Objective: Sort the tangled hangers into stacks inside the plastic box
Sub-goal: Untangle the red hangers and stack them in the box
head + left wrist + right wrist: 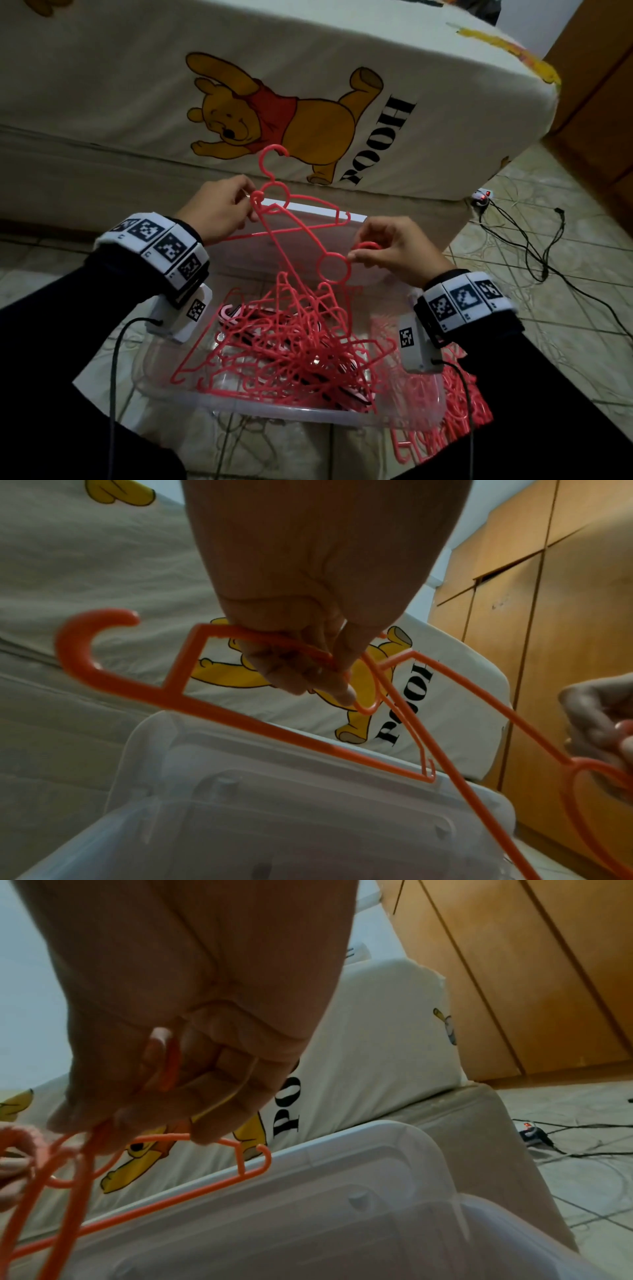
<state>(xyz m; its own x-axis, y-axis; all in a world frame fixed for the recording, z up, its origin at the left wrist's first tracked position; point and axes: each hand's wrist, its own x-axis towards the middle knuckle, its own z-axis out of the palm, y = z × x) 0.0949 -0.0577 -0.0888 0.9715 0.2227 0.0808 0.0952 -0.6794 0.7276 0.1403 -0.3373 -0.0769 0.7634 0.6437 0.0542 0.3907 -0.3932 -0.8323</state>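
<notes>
A clear plastic box on the tiled floor holds a tangled heap of coral-pink hangers. Above it my left hand pinches one hanger near its neck, its hook pointing up. A second hanger crosses it on a slant and runs down into the heap. My right hand grips that second hanger at its hook, just past its round ring. The two lifted hangers are interlocked near my left fingers.
More pink hangers lie on the floor to the right of the box. The box's translucent lid stands against a bed with a cartoon-bear sheet. Cables and a power strip lie on the tiles at right. A wooden wardrobe stands beyond.
</notes>
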